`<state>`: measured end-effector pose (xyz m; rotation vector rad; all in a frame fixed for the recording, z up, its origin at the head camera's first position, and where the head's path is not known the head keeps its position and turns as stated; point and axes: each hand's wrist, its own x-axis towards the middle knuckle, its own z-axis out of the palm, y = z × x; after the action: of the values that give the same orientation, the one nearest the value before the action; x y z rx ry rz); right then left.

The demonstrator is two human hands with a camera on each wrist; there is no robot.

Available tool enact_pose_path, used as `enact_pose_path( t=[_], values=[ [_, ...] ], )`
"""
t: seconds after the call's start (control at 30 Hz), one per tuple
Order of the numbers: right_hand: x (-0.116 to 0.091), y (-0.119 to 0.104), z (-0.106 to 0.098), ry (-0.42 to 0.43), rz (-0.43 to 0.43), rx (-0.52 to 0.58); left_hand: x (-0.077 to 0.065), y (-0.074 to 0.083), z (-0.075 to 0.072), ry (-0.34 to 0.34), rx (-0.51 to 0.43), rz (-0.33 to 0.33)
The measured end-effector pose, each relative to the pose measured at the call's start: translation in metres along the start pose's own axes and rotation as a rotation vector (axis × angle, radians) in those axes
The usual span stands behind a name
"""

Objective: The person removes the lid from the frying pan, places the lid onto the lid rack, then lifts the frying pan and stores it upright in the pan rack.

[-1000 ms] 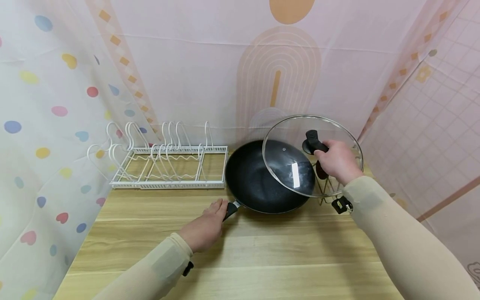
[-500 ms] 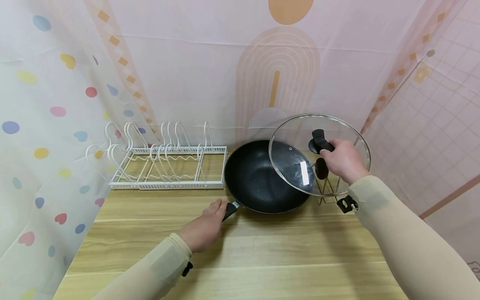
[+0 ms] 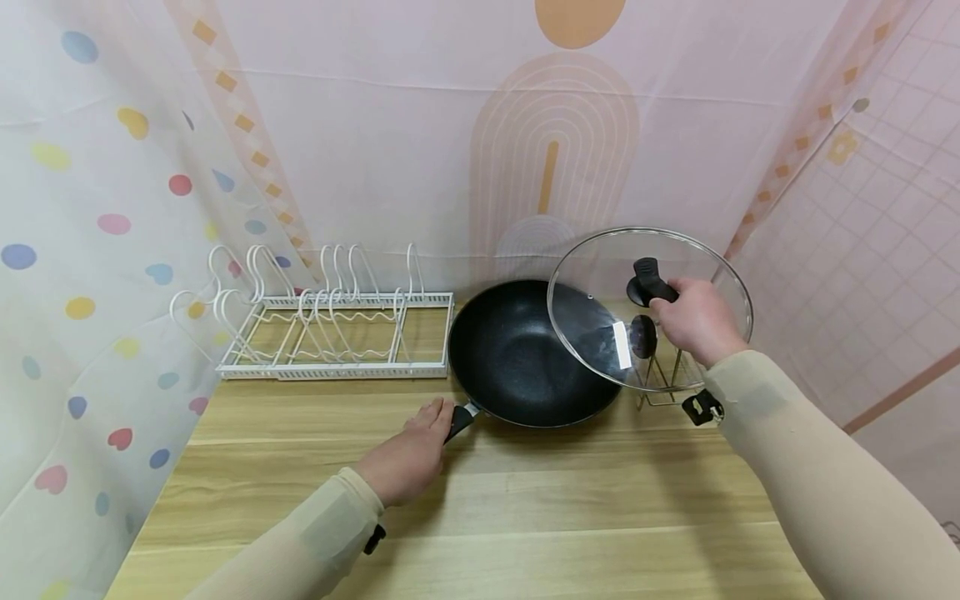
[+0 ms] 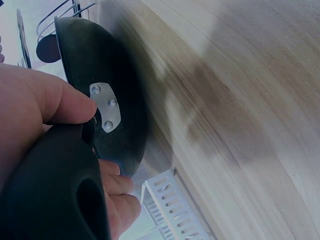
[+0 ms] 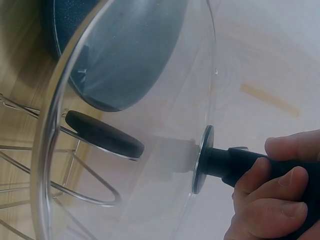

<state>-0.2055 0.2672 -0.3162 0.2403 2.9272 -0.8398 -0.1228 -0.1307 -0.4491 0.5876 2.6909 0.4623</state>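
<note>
A black frying pan (image 3: 525, 358) sits on the wooden table, its handle toward the front left. My left hand (image 3: 408, 454) grips that handle (image 4: 55, 180); in the left wrist view the thumb and fingers lie around it. My right hand (image 3: 701, 317) holds the black knob (image 3: 651, 282) of a glass lid (image 3: 600, 258). The lid hangs tilted above the table, overlapping the pan's right side in the head view. Seen through the glass is a gold wire rack (image 3: 660, 383) with a dark round disc (image 5: 105, 135).
A white wire dish rack (image 3: 337, 370) with several upright loops stands left of the pan, close to its rim. Printed curtains (image 3: 360, 150) enclose the table (image 3: 525, 517) at the back and both sides.
My right hand has moved a little to the right with the glass lid, baring more of the pan. The left hand and the pan stay in place.
</note>
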Motion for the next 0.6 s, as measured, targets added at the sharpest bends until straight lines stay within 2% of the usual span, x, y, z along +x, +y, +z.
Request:
enact_pose_path(
  t=[0.6],
  values=[
    [0.0004, 0.0102, -0.0070, -0.009, 0.026, 0.020, -0.0013, 0.0011, -0.0011, 0.007, 0.016, 0.012]
  ],
)
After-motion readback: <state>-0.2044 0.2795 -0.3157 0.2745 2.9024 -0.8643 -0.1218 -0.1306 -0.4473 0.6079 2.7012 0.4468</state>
